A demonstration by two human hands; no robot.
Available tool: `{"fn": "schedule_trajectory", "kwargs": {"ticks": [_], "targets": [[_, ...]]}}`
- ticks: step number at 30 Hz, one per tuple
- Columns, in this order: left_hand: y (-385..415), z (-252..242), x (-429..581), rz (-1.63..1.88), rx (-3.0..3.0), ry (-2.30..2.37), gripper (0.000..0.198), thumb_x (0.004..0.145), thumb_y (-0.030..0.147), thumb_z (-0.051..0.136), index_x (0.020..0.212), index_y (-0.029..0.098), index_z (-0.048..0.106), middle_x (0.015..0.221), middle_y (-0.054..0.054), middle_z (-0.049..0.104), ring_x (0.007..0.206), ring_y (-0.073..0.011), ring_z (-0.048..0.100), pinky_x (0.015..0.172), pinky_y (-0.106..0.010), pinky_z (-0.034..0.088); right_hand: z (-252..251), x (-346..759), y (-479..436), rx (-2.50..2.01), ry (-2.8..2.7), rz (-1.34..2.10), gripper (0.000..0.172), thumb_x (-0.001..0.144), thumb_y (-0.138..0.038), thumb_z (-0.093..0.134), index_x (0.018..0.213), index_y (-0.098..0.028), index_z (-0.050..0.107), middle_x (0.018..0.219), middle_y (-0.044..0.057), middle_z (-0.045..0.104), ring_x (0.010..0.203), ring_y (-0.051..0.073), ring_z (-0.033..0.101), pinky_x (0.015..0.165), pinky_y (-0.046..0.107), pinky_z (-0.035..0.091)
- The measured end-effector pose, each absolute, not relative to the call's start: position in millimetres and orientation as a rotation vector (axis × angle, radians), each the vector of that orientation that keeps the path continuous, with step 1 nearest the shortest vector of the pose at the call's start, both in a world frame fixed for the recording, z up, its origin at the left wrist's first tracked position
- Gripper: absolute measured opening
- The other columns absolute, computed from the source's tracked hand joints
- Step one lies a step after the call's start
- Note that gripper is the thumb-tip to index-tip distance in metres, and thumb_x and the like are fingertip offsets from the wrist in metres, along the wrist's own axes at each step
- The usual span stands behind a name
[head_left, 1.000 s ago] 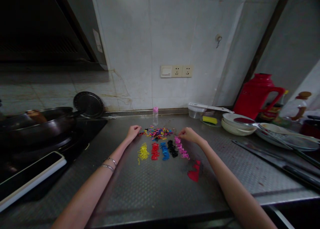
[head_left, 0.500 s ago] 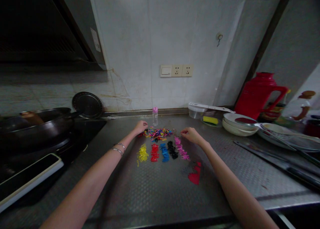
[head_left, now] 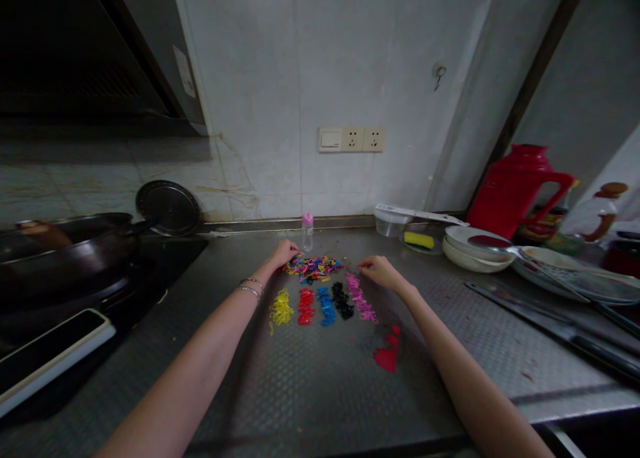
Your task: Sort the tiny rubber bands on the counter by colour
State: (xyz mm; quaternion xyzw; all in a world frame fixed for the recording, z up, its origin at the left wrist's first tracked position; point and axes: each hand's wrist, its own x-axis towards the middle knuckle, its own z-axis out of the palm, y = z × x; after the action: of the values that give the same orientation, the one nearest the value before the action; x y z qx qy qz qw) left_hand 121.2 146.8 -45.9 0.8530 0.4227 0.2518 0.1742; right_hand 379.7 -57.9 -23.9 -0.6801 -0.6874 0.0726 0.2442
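A pile of mixed coloured small bands (head_left: pixel 316 267) lies on the metal counter. In front of it are separate groups: yellow (head_left: pixel 281 307), red (head_left: pixel 306 306), blue (head_left: pixel 327 306), black (head_left: pixel 343 301) and pink (head_left: pixel 361 298). My left hand (head_left: pixel 284 253) is at the pile's left edge, its fingers pinched together on something I cannot make out. Right of the pile, near the top of the pink group, my right hand (head_left: pixel 377 270) has its fingers pressed together; anything between them is too small to name. A small clear bottle with a pink cap (head_left: pixel 307 233) stands behind the pile.
A wok (head_left: pixel 70 251) and a pale-edged device (head_left: pixel 55 358) are at the left. To the right sit a clear tub (head_left: pixel 389 222), a yellow sponge (head_left: pixel 419 240), stacked bowls (head_left: pixel 475 255), a red jug (head_left: pixel 515 191) and a long dark utensil (head_left: pixel 545 319). A red patch (head_left: pixel 388 353) marks the counter.
My left hand has moved slightly right relative to the pile, nearer its left end. My right hand stays about where it was beside the pink group. The whole view has shifted slightly.
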Motion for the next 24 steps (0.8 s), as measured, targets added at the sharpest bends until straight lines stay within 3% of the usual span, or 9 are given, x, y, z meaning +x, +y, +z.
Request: {"fn": "schedule_trajectory", "kwargs": {"ticks": [15,21,24], "targets": [[129,-31,117,0.839,2.357,1.180,0.026,0.065,0.036,0.060,0.070,0.012,0.070,0.065,-0.008,0.066,0.057,-0.0141,0.053,0.053,-0.023,0.035,-27,384,-57,-1.889,-1.882,0.179,0.028,0.073,-0.020,0.048,0.090,-0.015,0.069,0.092,0.008,0.069,0.086,0.019,0.062,0.076,0.022,0.043],[87,-20,144,0.784,2.428,0.924,0.031,0.069,0.037,0.056,0.075,0.011,0.071,0.066,-0.007,0.066,0.058,-0.0137,0.052,0.054,-0.023,0.035,-29,386,-57,-1.888,-1.883,0.166,0.027,0.073,-0.019,0.047,0.087,-0.017,0.070,0.090,0.007,0.069,0.084,0.018,0.062,0.074,0.022,0.043],[57,-21,164,0.693,2.493,0.831,0.027,0.071,0.029,0.053,0.080,0.012,0.071,0.071,-0.007,0.067,0.060,-0.0132,0.054,0.055,-0.022,0.036,-29,387,-58,-1.924,-1.892,0.136,0.027,0.073,-0.020,0.047,0.087,-0.016,0.069,0.089,0.007,0.069,0.084,0.018,0.062,0.073,0.021,0.042]]}}
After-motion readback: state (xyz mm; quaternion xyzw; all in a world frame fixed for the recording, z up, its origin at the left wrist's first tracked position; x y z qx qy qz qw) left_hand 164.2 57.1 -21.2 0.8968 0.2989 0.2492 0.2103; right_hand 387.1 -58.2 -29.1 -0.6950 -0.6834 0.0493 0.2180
